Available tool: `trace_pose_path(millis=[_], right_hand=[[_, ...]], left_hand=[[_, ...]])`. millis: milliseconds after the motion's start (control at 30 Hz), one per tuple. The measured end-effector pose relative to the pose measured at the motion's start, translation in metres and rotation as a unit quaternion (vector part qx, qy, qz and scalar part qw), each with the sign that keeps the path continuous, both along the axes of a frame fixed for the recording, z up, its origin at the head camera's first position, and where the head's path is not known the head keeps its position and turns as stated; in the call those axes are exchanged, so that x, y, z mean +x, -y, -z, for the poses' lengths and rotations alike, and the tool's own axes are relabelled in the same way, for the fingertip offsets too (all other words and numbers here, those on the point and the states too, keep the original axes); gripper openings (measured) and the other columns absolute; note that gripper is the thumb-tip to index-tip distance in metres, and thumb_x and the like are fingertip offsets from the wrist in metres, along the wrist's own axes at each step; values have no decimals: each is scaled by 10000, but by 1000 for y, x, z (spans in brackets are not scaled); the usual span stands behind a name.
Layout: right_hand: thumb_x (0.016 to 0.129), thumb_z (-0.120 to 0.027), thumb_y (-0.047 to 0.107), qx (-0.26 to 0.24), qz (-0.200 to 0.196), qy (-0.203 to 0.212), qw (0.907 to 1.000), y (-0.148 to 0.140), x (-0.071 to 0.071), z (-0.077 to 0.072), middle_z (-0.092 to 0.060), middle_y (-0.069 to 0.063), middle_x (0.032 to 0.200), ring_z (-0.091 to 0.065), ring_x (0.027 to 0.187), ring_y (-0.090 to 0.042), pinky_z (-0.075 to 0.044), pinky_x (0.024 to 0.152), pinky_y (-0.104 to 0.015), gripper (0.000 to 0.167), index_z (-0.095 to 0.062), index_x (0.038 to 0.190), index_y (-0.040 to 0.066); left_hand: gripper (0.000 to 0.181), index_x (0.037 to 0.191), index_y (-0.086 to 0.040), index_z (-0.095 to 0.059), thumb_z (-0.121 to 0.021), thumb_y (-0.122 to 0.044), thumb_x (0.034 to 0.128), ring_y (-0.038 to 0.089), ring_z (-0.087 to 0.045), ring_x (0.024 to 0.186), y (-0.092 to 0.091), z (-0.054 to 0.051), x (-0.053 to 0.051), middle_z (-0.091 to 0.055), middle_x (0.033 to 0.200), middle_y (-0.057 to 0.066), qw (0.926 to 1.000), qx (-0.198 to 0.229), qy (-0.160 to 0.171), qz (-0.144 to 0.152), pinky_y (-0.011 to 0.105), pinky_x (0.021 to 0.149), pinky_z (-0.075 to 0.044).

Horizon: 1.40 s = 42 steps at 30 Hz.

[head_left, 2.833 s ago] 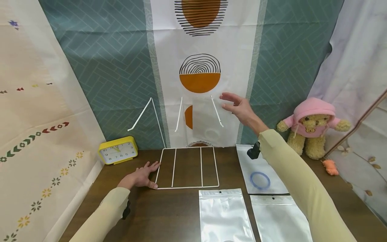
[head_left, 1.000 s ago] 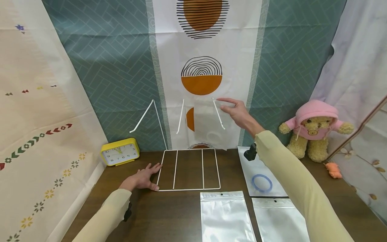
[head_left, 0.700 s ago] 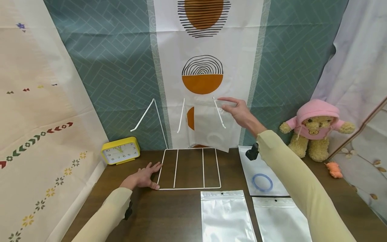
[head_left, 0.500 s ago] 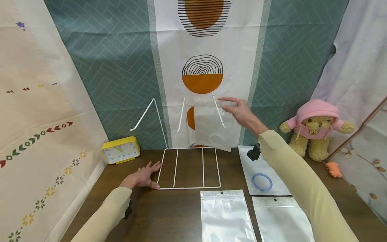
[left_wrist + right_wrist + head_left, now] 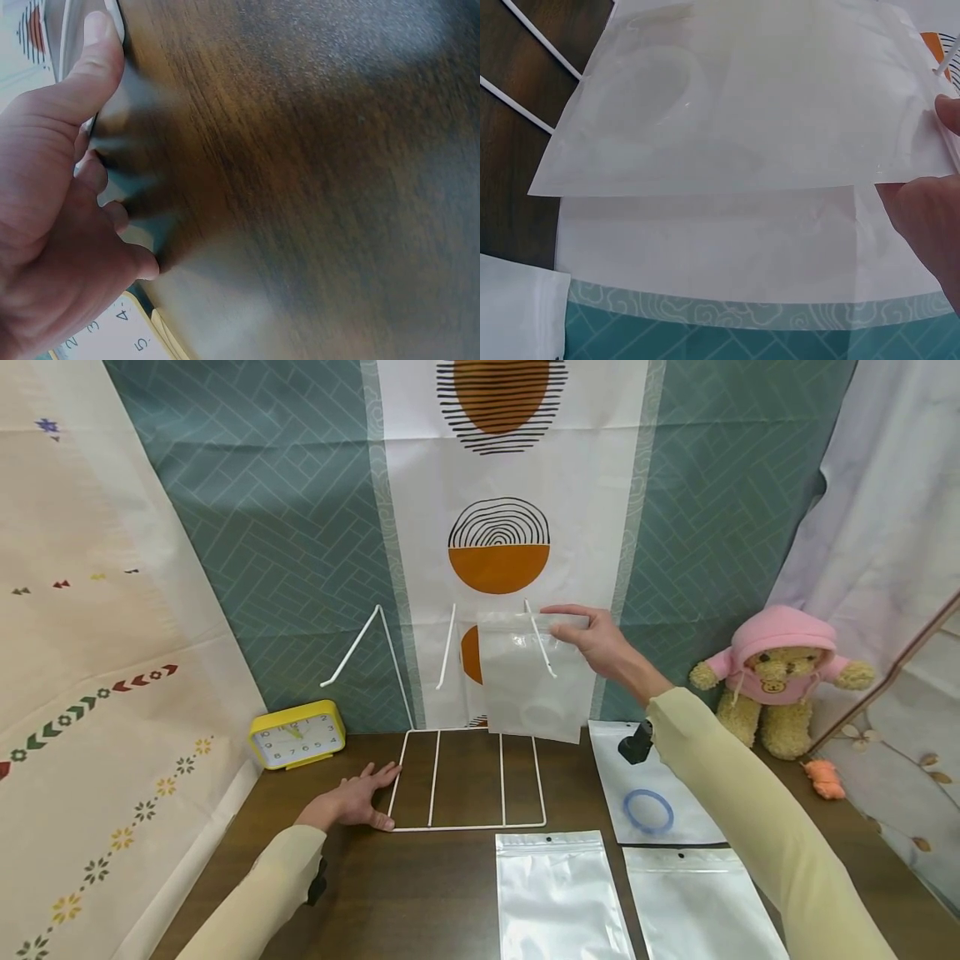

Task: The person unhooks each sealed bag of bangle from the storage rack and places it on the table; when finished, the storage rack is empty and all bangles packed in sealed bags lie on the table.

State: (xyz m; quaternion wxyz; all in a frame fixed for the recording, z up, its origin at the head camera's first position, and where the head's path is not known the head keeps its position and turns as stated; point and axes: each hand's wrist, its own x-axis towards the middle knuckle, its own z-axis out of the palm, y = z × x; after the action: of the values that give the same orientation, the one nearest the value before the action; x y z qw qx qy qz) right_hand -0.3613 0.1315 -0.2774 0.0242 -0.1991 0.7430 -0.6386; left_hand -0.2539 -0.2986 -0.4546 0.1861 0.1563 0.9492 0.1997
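A white wire rack (image 5: pixel 465 829) stands against the cloth backdrop, with a flat base and prongs slanting forward. At its right prong (image 5: pixel 543 652) hangs a translucent zip bag (image 5: pixel 517 685), with a faint ring shape inside. My right hand (image 5: pixel 603 647) pinches the bag's upper right corner between thumb and fingers. In the right wrist view the bag (image 5: pixel 780 112) spreads wide beside that hand (image 5: pixel 930 225). My left hand (image 5: pixel 352 800) rests with spread fingers on the left side of the rack's base. The left wrist view shows this hand (image 5: pixel 52 180) low over the table.
Silvery zip bags (image 5: pixel 562 893) (image 5: pixel 701 902) lie at the front right. Behind them a bag (image 5: pixel 615 768) shows a blue ring (image 5: pixel 648 811). A yellow clock (image 5: pixel 296 733) stands left; a teddy bear (image 5: pixel 780 681) and orange yarn (image 5: pixel 825 779) are at right.
My right hand has gone from beside the prong to pinching the bag's corner. The bag has shifted right and toward me, its lower edge swinging out. My left hand has stayed put.
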Motion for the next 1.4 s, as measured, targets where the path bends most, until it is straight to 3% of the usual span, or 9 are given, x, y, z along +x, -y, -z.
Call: trace_pose_path(millis=[300, 500, 967, 1233, 1400], right_hand=[[981, -661, 110, -302, -227, 44, 9993, -3, 9, -4, -696, -113, 1140, -677, 907, -269, -579, 798, -366, 348, -650, 1321, 39], [977, -670, 132, -126, -209, -69, 9997, -8, 14, -4, -687, -98, 1154, -655, 928, -246, -566, 813, -326, 336, -669, 1304, 55], [968, -692, 169, 86, -419, -93, 9990, -17, 30, -7, -702, -109, 1133, -701, 852, -265, -591, 743, -382, 366, -654, 1314, 55], [966, -692, 161, 258, -547, -151, 9981, -22, 39, -8, -680, -113, 1180, -696, 867, -267, -591, 746, -384, 343, -672, 1297, 72], [975, -676, 160, 398, -649, -230, 9968, -24, 46, -9, -641, -134, 1251, -703, 880, -268, -589, 761, -392, 385, -632, 1335, 28]], left_hand=[[1032, 1581, -62, -260, -846, -373, 791, 542, -71, 1450, -1, -1, -1, -165, 1630, 221, 10000, -20, 11, -7, 759, 1064, -65], [1036, 1571, -38, -268, -855, -362, 781, 557, -77, 1441, -1, 0, 1, -177, 1618, 243, 10000, 42, -37, 69, 777, 1045, -75], [1028, 1559, -25, -290, -865, -357, 775, 575, -115, 1427, 2, 2, 0, -206, 1607, 250, 9997, -12, -217, 131, 791, 1026, -114], [1024, 1560, -27, -292, -866, -348, 775, 566, -108, 1432, 1, 1, 0, -207, 1608, 247, 9997, -7, -211, 122, 787, 1030, -108], [1025, 1557, -23, -296, -869, -349, 772, 568, -114, 1430, 1, 1, 1, -214, 1604, 251, 9996, 0, -234, 139, 791, 1024, -117]])
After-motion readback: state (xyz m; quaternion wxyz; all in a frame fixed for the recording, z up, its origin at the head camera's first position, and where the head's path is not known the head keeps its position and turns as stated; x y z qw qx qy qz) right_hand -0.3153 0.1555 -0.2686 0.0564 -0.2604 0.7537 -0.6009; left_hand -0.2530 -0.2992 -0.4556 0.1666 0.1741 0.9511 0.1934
